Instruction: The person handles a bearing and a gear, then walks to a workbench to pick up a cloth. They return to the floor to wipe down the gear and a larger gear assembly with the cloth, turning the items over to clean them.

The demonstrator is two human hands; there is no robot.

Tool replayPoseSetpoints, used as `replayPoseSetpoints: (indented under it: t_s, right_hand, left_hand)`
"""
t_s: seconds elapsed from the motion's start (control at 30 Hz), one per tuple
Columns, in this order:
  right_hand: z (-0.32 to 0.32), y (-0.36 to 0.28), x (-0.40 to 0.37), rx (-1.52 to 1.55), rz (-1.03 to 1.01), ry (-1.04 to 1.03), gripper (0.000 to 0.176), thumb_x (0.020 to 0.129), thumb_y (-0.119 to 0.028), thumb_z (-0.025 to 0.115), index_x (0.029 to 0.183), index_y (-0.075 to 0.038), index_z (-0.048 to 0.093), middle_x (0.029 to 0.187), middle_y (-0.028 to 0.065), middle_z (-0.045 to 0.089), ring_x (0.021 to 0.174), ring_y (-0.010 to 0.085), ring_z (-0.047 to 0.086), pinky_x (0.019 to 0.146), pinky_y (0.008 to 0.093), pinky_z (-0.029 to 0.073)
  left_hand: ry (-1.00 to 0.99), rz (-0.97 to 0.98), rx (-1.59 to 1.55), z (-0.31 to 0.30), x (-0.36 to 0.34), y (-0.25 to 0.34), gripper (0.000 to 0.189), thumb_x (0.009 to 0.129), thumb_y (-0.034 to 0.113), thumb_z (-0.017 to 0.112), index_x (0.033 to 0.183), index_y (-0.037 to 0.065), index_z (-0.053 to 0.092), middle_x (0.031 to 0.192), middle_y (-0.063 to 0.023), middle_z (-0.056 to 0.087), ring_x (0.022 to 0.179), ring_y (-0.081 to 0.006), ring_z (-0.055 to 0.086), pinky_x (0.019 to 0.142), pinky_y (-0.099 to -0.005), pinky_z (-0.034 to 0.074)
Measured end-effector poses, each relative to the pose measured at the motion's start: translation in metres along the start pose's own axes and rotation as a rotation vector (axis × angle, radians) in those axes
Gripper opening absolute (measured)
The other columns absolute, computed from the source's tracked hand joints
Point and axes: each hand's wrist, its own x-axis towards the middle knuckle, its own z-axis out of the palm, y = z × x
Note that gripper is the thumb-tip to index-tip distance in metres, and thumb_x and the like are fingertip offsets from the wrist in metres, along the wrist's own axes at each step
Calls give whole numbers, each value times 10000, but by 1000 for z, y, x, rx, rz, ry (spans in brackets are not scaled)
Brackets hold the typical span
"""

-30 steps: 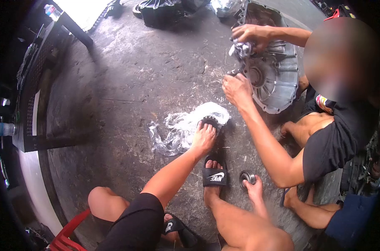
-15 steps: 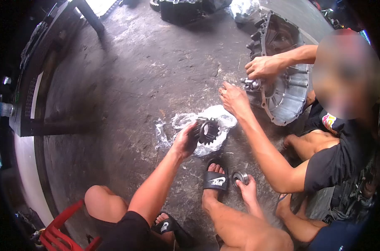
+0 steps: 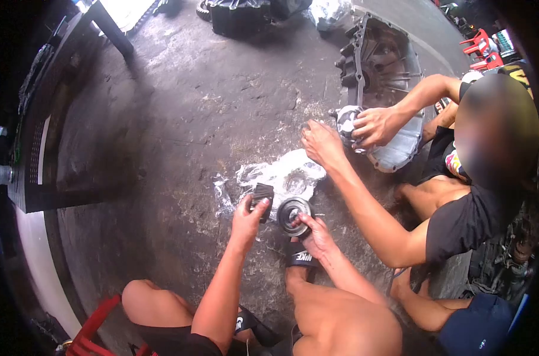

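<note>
My left hand [image 3: 246,221] grips a dark toothed gear [image 3: 263,199], turned so that its teeth face me. Close beside it, my right hand [image 3: 316,238] holds a ring-shaped bearing [image 3: 287,209], with fingers through its centre hole. The two parts are near each other but look apart. Under and beyond them, crumpled clear plastic wrap [image 3: 299,172] lies spread on the floor.
At the right, a co-worker's hand [image 3: 375,127] grips a shiny metal part [image 3: 348,123] in front of a large gearbox housing [image 3: 394,53]; their other hand [image 3: 323,142] is nearby. A dark metal frame [image 3: 38,142] stands left. A red chair [image 3: 94,326] is lower left.
My right hand has brought the bearing up and left, beside the gear. My left hand has moved slightly left and down, turning the gear. The co-worker's metal part has shifted.
</note>
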Motion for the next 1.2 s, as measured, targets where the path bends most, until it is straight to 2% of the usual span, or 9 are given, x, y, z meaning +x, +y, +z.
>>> replayPoseSetpoints:
  t_s: [0.03,0.13,0.2,0.33,0.53,0.73,0.93,1.1,1.2]
  right_hand:
    - [7,-2,5,32,9,-66,138,905,-205,706,980,-91,689,905,29,715,833,133,671,738,300,509]
    - [47,-6,13,14,-58,-48,174,907,-202,694,1041,-92,683,999,17,712,913,114,660,764,297,486]
    - [35,10,41,9,-63,-98,229,918,-195,675,1130,-111,652,1055,-12,684,942,123,617,869,301,454]
    - [49,13,43,69,-126,-95,281,908,-188,703,1166,-110,625,1080,-12,667,1000,125,602,915,324,452]
    - [40,22,35,58,-120,-87,270,902,-188,703,1136,-70,639,1031,33,686,943,177,646,854,359,507]
    - [20,30,27,33,-95,-57,256,903,-201,694,1095,-36,654,981,75,705,875,225,688,782,384,559]
    - [13,30,23,36,-88,44,217,885,-222,719,1034,-73,668,909,50,696,770,189,667,681,347,544]
    - [25,16,18,-101,-96,49,275,880,-254,734,1062,-72,637,852,32,673,672,148,630,582,284,510]
    - [25,22,29,-355,-291,129,413,875,-237,745,1182,-12,585,1009,93,667,868,170,639,748,323,530]
  left_hand:
    - [-15,25,30,6,-4,10,626,898,311,733,1293,-116,503,1156,-136,650,983,-161,621,820,-282,504]
    - [2,173,603,4,-1,17,642,877,442,712,1258,-53,561,1192,-192,651,1032,-293,652,943,-414,477]
    - [13,192,714,1,8,-13,689,876,543,656,1286,-2,559,1277,-205,606,1191,-357,576,1066,-564,336]
    - [88,208,823,9,-4,-22,695,906,552,602,1329,6,524,1347,-207,557,1287,-347,505,1059,-689,242]
    - [-17,285,852,15,-11,-34,568,880,383,652,1230,-47,527,1171,-237,592,1134,-408,562,927,-460,472]
    - [-18,231,825,24,-33,-33,660,837,340,698,1302,-56,449,1220,-277,538,1166,-434,536,972,-480,461]
    - [19,321,831,38,-32,-58,549,806,320,706,1160,-43,494,1157,-252,576,1100,-420,566,903,-481,474]
    - [36,165,638,26,-15,-57,553,768,351,766,1125,-21,565,1064,-228,672,1012,-360,661,862,-449,521]
    - [47,-54,415,10,-1,-68,602,743,374,806,1149,-17,594,1027,-195,709,953,-289,697,824,-383,540]
